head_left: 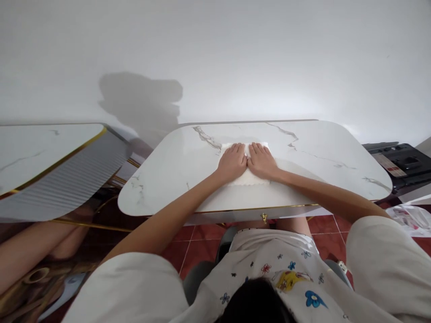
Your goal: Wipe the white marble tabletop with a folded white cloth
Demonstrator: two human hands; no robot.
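A white cloth (pixel 251 178), possibly a paper towel, lies flat near the middle of a marble-patterned white table (pixel 175 179). My left hand (pixel 233 162) rests palm down on its left half, fingers stretched toward the wall. On the right half, my right hand (pixel 261 161) lies flat in the same way. The thumbs meet between the two hands. Neither hand grips the cloth; both palms cover much of it.
A second marble-topped table (pixel 50 152) with a ribbed grey side stands at the left. Beneath it show another person's legs (pixel 40 251). A black appliance (pixel 404 166) and a clear plastic bag (pixel 411 220) are at the right. A small gold knob (pixel 264 218) juts from the table's front.
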